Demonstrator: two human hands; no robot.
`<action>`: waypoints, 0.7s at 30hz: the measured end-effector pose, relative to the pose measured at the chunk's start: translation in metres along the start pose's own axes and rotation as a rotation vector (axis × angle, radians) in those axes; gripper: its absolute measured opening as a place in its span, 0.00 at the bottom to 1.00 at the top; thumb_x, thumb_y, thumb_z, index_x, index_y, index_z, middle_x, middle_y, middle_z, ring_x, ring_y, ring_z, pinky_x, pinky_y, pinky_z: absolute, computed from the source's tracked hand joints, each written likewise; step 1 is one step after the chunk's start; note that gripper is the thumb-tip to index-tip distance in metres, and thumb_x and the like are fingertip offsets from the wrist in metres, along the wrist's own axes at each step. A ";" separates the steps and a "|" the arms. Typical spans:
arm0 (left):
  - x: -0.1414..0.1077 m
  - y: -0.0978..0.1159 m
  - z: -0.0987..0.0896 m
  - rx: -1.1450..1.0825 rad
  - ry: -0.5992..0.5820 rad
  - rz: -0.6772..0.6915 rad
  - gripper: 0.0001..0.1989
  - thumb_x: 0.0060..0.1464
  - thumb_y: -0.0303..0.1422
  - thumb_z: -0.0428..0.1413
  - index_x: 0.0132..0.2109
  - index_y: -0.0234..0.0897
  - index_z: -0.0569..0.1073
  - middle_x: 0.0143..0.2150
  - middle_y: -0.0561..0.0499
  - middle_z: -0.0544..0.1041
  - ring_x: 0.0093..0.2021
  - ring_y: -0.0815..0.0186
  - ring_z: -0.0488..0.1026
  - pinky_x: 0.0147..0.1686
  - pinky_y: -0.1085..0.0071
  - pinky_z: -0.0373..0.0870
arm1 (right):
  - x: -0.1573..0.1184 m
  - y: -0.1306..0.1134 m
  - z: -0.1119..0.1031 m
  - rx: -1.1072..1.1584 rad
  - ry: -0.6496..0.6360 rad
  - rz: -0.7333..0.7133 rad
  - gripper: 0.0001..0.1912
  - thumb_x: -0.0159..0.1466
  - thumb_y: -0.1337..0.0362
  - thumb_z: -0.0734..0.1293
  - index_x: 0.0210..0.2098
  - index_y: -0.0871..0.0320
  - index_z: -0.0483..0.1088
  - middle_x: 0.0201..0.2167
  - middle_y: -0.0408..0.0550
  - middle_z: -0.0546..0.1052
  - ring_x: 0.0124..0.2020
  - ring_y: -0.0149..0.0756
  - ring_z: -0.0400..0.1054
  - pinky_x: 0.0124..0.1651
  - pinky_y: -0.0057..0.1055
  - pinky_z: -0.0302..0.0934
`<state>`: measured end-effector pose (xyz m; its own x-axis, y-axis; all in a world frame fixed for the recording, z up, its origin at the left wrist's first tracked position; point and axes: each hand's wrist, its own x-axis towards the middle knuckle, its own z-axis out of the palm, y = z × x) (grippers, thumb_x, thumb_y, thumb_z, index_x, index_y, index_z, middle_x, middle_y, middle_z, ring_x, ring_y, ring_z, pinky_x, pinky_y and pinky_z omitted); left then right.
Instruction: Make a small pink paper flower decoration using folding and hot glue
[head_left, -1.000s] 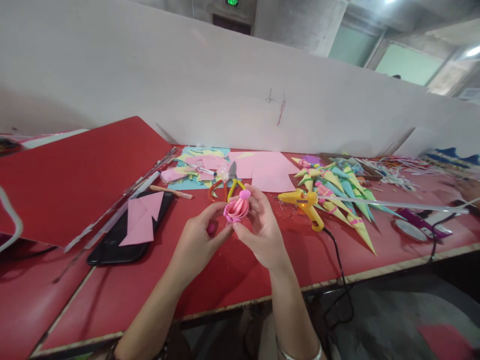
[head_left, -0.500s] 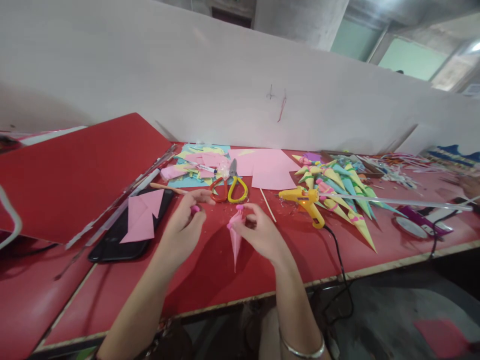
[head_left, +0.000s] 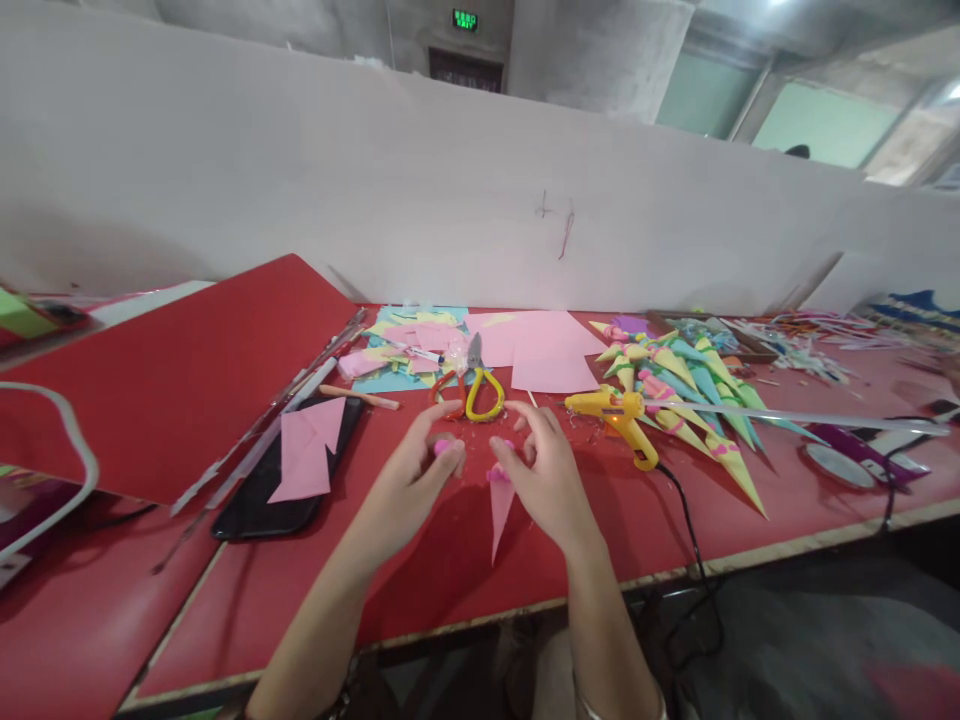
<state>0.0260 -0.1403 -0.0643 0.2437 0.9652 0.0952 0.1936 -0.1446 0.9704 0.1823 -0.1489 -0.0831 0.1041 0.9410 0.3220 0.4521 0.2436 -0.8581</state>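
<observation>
Between thumb and fingers, my right hand holds a small pink paper cone, its point hanging down and a brighter pink trim around its upper part. My left hand is closed on a small bright pink piece, too small and covered to name. The two hands are close together but apart. Just beyond them lie scissors with one red and one yellow handle. To the right of my right hand rests a yellow glue gun, a long clear glue stick reaching out of its back.
Several finished-looking paper cones are heaped at the right. A black phone with folded pink paper on it lies at the left, near a large red board. Pink sheets and paper scraps lie at the back.
My left hand has come nearer the cone, with its fingertips closing around the bright pink piece. My right hand still holds the cone. The camera view has shifted slightly.
</observation>
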 end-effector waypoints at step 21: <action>0.005 -0.012 0.020 -0.458 0.029 -0.045 0.18 0.55 0.45 0.49 0.42 0.36 0.74 0.25 0.55 0.67 0.25 0.71 0.59 0.28 0.74 0.60 | 0.001 -0.014 0.005 0.298 -0.009 -0.285 0.09 0.58 0.67 0.66 0.38 0.52 0.75 0.37 0.46 0.75 0.39 0.34 0.70 0.44 0.32 0.64</action>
<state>0.0433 -0.1384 -0.0803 0.2166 0.9749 0.0507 -0.2381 0.0024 0.9712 0.1722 -0.1497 -0.0728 0.0035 0.8278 0.5610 0.1847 0.5508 -0.8139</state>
